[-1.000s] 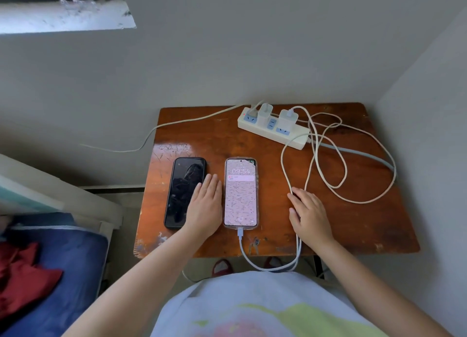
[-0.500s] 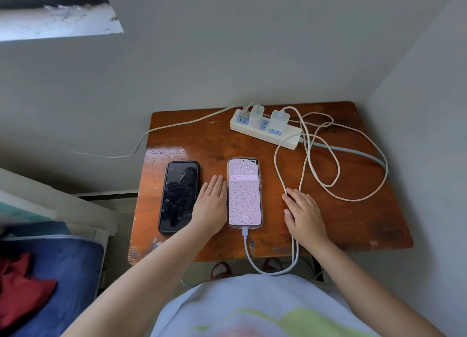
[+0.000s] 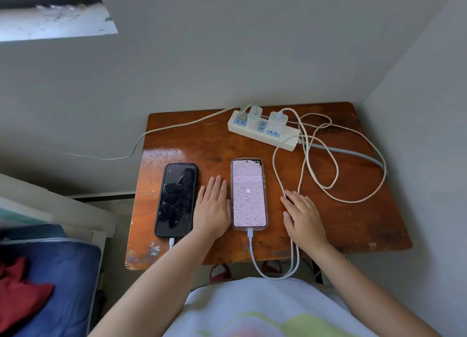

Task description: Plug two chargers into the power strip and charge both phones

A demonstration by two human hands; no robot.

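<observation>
A white power strip [image 3: 262, 132] lies at the back of the wooden table [image 3: 353, 225], with two white chargers [image 3: 278, 119] plugged into it. A black phone [image 3: 177, 200] with a dark screen lies on the left, a white cable plug at its bottom end. To its right lies a second phone [image 3: 249, 194] with a lit pink screen and a cable plugged in. My left hand [image 3: 213, 205] rests flat on the table between the phones. My right hand [image 3: 303, 218] lies flat right of the lit phone, partly on the white cables [image 3: 328, 160].
Loose cable loops cover the table's right half. A grey cord [image 3: 353, 152] runs from the strip to the right wall. Walls close the back and right. A bed with blue bedding [image 3: 50, 273] and a red cloth stands to the left.
Both hands have stayed flat on the table. The view has shifted slightly; the black phone's cable plug now shows at its bottom end.
</observation>
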